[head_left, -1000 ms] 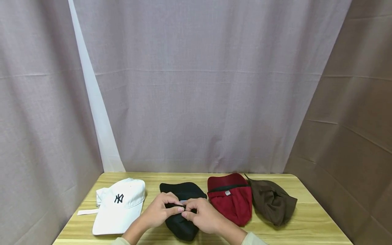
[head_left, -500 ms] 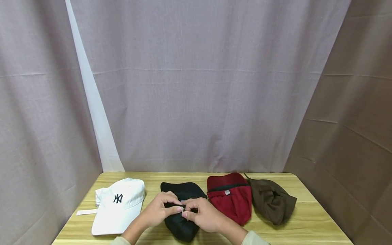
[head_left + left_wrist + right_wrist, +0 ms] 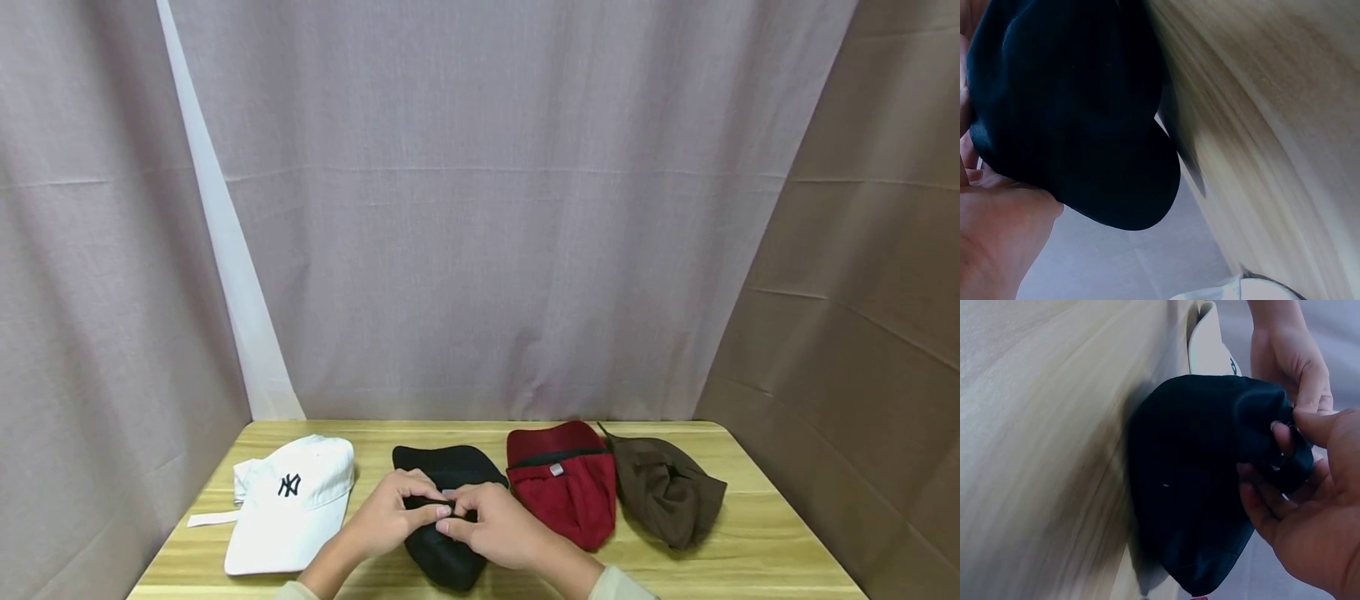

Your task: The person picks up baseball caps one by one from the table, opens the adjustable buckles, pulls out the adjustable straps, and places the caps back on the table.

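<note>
A black cap (image 3: 446, 560) lies at the front middle of the table, its brim pointing away from me. My left hand (image 3: 390, 515) and right hand (image 3: 497, 523) meet over its back edge, pinching it between thumbs and fingers. In the right wrist view, fingertips poke through the opening behind the strap (image 3: 1294, 472) of the cap, and a small shiny spot shows there. The left wrist view has the cap's dark crown (image 3: 1066, 106) beside the left palm (image 3: 1007, 219). What exactly the fingertips pinch is partly hidden by the fingers.
To the left lies a white cap (image 3: 273, 537) with a dark emblem and a loose strap (image 3: 212, 518). A red cap (image 3: 573, 504) sits close to the right hand, with a brown hat (image 3: 663, 492) touching it. Curtains (image 3: 480, 292) hang behind the wooden table (image 3: 765, 550).
The right thumb has slid slightly left over the black cap's back edge. Both hands otherwise keep their place, and the caps lie as before.
</note>
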Tool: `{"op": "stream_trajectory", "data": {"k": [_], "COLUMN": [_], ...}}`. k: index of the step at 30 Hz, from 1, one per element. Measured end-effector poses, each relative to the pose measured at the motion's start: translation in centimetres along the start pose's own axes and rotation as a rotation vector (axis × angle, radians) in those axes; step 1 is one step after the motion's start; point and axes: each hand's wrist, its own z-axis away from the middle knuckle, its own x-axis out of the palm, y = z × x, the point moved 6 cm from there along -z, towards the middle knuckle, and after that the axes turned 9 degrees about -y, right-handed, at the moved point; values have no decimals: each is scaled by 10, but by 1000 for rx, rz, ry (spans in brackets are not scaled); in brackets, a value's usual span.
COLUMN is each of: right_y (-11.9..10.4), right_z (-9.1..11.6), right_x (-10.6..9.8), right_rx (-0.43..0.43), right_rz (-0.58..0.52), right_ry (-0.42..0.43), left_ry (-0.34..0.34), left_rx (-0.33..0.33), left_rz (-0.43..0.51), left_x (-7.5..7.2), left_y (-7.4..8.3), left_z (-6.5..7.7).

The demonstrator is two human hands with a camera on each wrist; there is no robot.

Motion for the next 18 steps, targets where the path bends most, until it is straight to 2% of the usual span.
{"op": "stream_trajectory", "data": {"k": [8,18], "right_y": [-4,-5], "right_z": [-2,-1], "right_x": [2,2], "right_rx": [-10,-54], "right_rz": [49,-15], "right_ry": [18,1], "left_ry": [7,-12], "left_rx": [14,19], "left_rz": [-28,10], "left_x": [1,-1], "left_y": [1,0], "left_z": [0,1]}}
